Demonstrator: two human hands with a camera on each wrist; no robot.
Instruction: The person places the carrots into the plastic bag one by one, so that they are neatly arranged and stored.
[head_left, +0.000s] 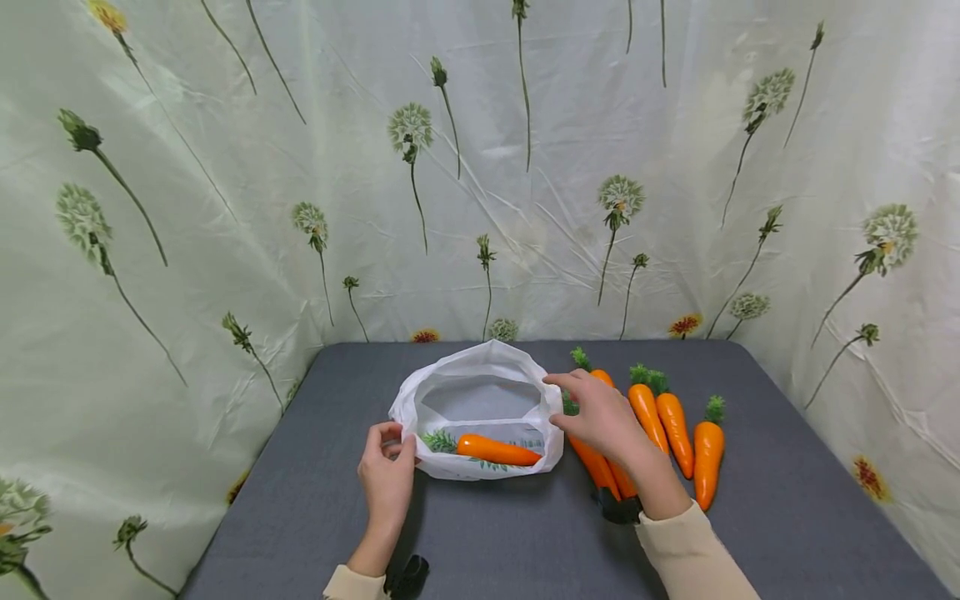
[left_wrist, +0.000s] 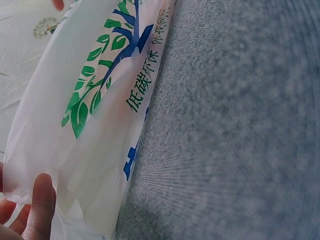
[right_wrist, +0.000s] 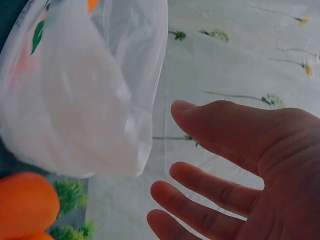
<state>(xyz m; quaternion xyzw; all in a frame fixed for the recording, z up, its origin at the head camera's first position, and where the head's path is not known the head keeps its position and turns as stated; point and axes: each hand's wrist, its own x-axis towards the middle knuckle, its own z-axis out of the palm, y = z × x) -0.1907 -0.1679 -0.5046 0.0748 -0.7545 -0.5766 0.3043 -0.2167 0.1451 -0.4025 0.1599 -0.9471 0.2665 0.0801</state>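
A white plastic bag stands on the table with its mouth spread wide, and green leaves and blue print mark its side. Inside lies one orange carrot with a green top pointing left. My left hand pinches the bag's left rim between thumb and fingers; in the left wrist view the thumb lies on the plastic. My right hand is at the bag's right rim, fingers spread and holding nothing. In the right wrist view a gap shows between its fingertips and the bag.
Several more carrots lie right of the bag, some partly under my right forearm. The farthest right carrot lies apart from the others. Behind the dark grey table hangs a pale curtain with dandelion prints.
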